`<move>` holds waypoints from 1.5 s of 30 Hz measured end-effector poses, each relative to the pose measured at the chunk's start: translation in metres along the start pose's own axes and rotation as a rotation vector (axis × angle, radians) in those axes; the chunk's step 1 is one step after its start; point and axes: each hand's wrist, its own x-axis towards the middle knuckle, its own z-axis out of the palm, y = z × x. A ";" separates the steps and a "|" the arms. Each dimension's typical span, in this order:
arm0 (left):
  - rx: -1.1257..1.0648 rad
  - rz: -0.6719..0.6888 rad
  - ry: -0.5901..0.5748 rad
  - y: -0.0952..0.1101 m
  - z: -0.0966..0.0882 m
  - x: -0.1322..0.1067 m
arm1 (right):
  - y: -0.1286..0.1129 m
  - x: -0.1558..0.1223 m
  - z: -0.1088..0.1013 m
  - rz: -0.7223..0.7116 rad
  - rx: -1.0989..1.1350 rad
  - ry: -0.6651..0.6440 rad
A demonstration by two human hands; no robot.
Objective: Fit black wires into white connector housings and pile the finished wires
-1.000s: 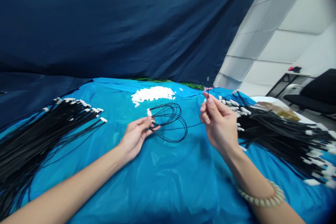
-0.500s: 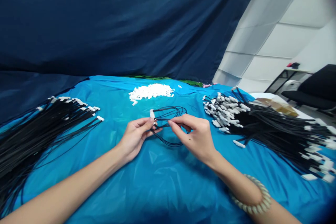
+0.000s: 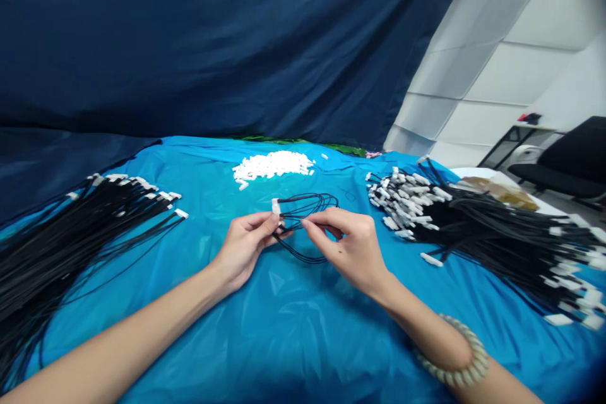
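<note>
My left hand (image 3: 245, 249) pinches a small white plastic connector (image 3: 276, 206) at the end of a thin black cable. Loops of that cable (image 3: 307, 203) curve behind and below my fingers. My right hand (image 3: 345, 246) is close beside the left, its thumb and fingertips pinching the black wires near the connector. The exact grip point is partly hidden by my fingers. A beaded bracelet (image 3: 454, 356) circles my right wrist.
Large bundles of black cables with white ends lie at left (image 3: 85, 246) and right (image 3: 502, 240) on a blue plastic sheet (image 3: 303, 334). A heap of loose white connectors (image 3: 272, 165) lies at the far side. A black chair (image 3: 563, 164) stands beyond, at right.
My right hand has moved left from near the right bundle to beside my left hand, and now pinches the wires. The cable loops look smaller, and the view has shifted slightly.
</note>
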 end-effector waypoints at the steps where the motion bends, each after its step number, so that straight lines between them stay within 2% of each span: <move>1: 0.005 0.000 0.005 0.000 0.000 0.000 | 0.000 0.000 0.000 0.004 0.001 -0.002; 5: 0.041 -0.003 0.028 0.000 0.001 -0.001 | 0.001 -0.001 0.003 0.019 0.003 -0.003; 13: 0.104 -0.019 -0.002 0.001 0.002 -0.004 | 0.001 -0.003 0.007 -0.018 -0.012 -0.021; 17: 0.148 0.002 0.039 0.000 0.001 -0.002 | 0.005 -0.004 0.008 -0.057 -0.049 -0.010; 19: 0.255 0.058 0.076 0.000 0.000 -0.001 | 0.005 -0.005 0.010 -0.081 -0.109 -0.007; 22: 0.483 0.249 0.110 0.001 -0.002 0.000 | 0.002 -0.005 0.014 -0.070 -0.220 -0.048; 25: 0.613 0.414 0.047 0.002 -0.001 -0.002 | -0.003 -0.004 0.018 -0.007 -0.244 -0.040; 28: 0.627 0.433 -0.030 0.005 0.001 -0.005 | -0.001 0.001 0.013 0.072 -0.156 0.072; 31: 0.545 0.419 0.012 0.009 0.001 -0.003 | 0.012 0.010 -0.008 0.184 -0.005 0.226; 34: 0.478 0.425 0.062 0.014 -0.001 0.000 | 0.028 0.017 -0.044 0.324 0.319 0.282; 36: 0.431 0.362 0.078 0.015 -0.003 0.003 | 0.034 0.017 -0.071 0.398 0.597 0.225; 39: 0.306 0.154 0.078 0.012 -0.008 0.007 | 0.035 0.011 -0.109 0.497 0.936 0.083; 42: 0.170 0.038 0.035 0.008 -0.012 0.009 | 0.030 0.003 -0.135 0.624 1.126 0.001; 45: 0.109 -0.021 -0.007 0.006 -0.013 0.009 | 0.025 -0.005 -0.149 0.699 1.195 -0.042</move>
